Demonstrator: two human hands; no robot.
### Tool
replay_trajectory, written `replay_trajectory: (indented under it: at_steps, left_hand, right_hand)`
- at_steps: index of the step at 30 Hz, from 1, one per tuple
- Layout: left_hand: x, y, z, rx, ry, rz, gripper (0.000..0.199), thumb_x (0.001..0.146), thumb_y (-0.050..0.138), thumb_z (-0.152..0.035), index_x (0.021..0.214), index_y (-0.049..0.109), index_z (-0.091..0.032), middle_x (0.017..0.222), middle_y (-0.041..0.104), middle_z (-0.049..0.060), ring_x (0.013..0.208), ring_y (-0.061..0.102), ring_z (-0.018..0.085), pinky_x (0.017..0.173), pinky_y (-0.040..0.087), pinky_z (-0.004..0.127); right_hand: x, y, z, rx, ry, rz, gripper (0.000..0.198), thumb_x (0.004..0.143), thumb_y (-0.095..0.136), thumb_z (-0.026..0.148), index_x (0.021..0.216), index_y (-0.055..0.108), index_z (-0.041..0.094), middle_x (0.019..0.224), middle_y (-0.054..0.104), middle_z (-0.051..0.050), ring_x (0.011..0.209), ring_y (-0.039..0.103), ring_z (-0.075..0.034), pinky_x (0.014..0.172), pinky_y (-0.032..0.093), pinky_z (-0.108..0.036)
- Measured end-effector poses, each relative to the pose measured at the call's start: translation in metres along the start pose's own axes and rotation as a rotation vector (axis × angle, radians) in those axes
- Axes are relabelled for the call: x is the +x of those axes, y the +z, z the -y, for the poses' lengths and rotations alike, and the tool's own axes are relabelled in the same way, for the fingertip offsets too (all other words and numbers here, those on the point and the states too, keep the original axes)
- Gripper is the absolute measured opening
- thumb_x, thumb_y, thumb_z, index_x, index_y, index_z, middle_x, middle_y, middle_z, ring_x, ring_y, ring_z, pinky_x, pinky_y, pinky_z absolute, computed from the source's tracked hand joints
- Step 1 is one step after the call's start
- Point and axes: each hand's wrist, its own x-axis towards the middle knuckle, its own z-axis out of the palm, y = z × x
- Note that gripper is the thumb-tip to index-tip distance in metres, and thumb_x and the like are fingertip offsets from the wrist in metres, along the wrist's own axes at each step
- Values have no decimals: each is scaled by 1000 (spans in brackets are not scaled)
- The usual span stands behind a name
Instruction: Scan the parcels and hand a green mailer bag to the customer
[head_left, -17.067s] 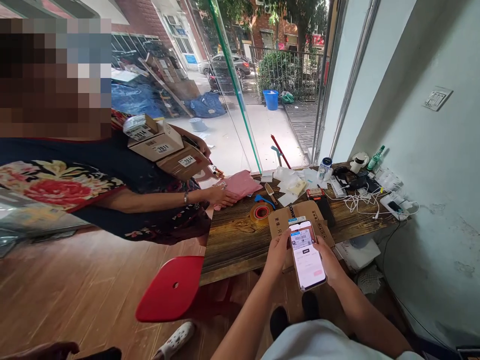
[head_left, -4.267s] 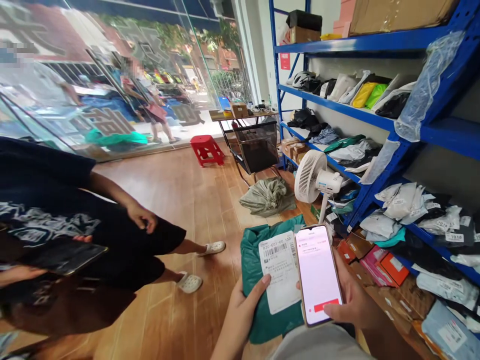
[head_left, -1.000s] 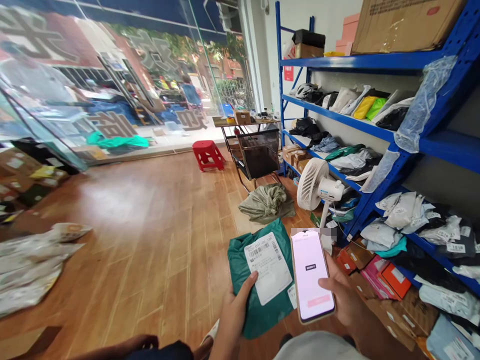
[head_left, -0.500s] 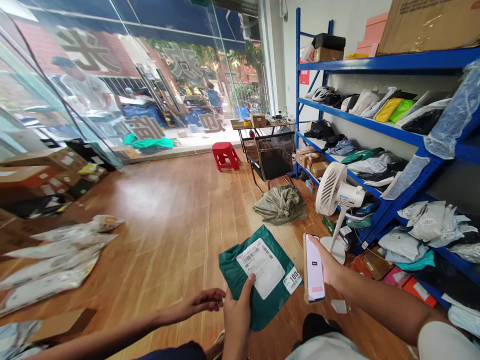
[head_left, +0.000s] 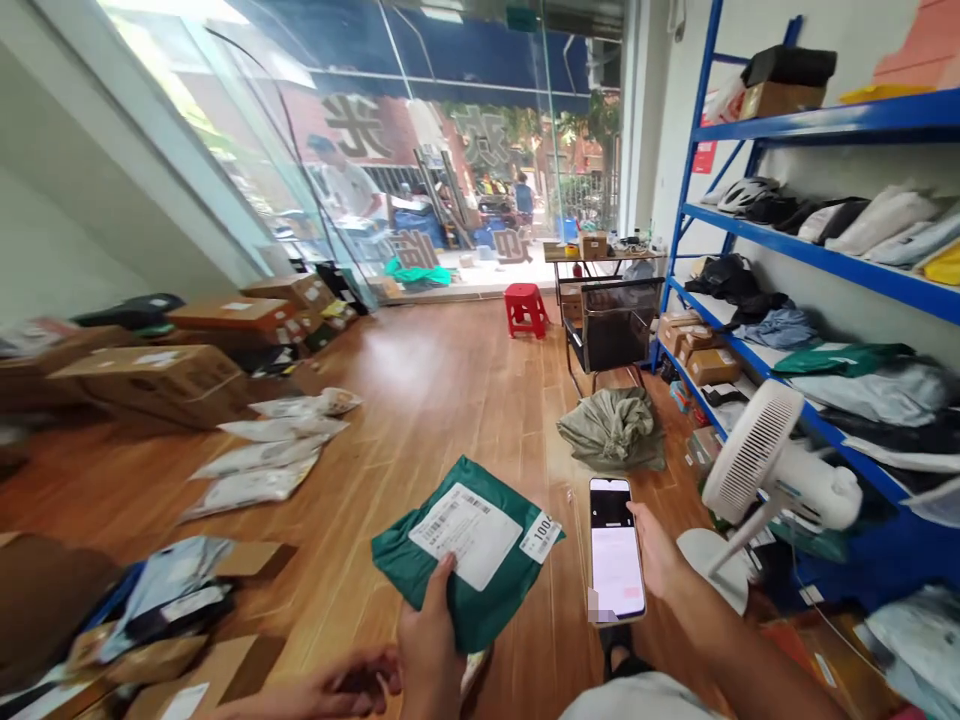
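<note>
My left hand (head_left: 431, 630) grips a green plastic mailing bag (head_left: 491, 615) by its lower left part, thumb on top. A white shipping label (head_left: 469, 535) faces up on the bag, and a smaller sticker (head_left: 540, 537) at its right corner reads 1004. My right hand (head_left: 656, 550) holds a smartphone (head_left: 617, 560) upright from its right side, screen lit and facing me. The fingers behind the phone are hidden. Close beside my left wrist is another person's hand (head_left: 367, 680), fingers loosely curled, coming in from the lower left.
White parcels (head_left: 262, 470) and cardboard boxes (head_left: 165, 385) lie on the left floor. A cloth sack (head_left: 615, 430), a black chair (head_left: 611, 330) and a red stool (head_left: 526, 310) stand ahead. On the right are a white fan (head_left: 757, 455) and a blue shelf rack (head_left: 825, 240) with parcels.
My view has turned left, bringing more floor boxes into sight. The phone's screen now faces me more squarely and shows a dark band on top. The other person's hand sits lower.
</note>
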Motion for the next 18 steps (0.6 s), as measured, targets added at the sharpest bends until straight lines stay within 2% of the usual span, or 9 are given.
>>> replay_trajectory:
  at_steps: [4, 7, 10, 14, 18]
  left_hand:
    - [31, 43, -14, 15, 31, -58, 52, 80, 68, -29, 129, 62, -12, 142, 61, 18, 129, 59, 38, 105, 52, 50]
    - [55, 70, -15, 41, 114, -79, 53, 79, 68, -31, 130, 62, -14, 145, 60, 15, 131, 58, 35, 103, 54, 43]
    - [76, 93, -19, 35, 142, -95, 60, 80, 68, -31, 136, 59, -13, 144, 60, 14, 132, 58, 33, 103, 54, 41]
    - [104, 120, -36, 24, 109, -137, 61, 81, 69, -27, 139, 58, -11, 143, 61, 15, 130, 59, 34, 103, 55, 42]
    - [140, 141, -61, 21, 70, -143, 60, 84, 68, -22, 141, 55, -9, 145, 59, 16, 133, 56, 35, 105, 55, 45]
  right_hand:
    - [51, 17, 27, 22, -52, -25, 38, 51, 79, 44, 75, 65, 17, 60, 71, 0, 59, 65, -20, 63, 51, -30]
    - [82, 27, 47, 51, -79, -31, 46, 50, 81, 46, 81, 67, 15, 70, 75, -4, 65, 67, -21, 66, 53, -30]
    - [115, 33, 62, 64, -110, -85, 51, 48, 86, 50, 81, 66, 16, 66, 72, -1, 58, 63, -17, 59, 49, -28]
    - [161, 45, 70, 67, -172, -193, 53, 39, 93, 50, 70, 61, 19, 55, 62, 6, 50, 52, -11, 52, 41, -24]
    - [208, 65, 71, 62, -160, -238, 53, 41, 94, 50, 73, 62, 21, 56, 62, 6, 55, 56, -14, 55, 43, -26]
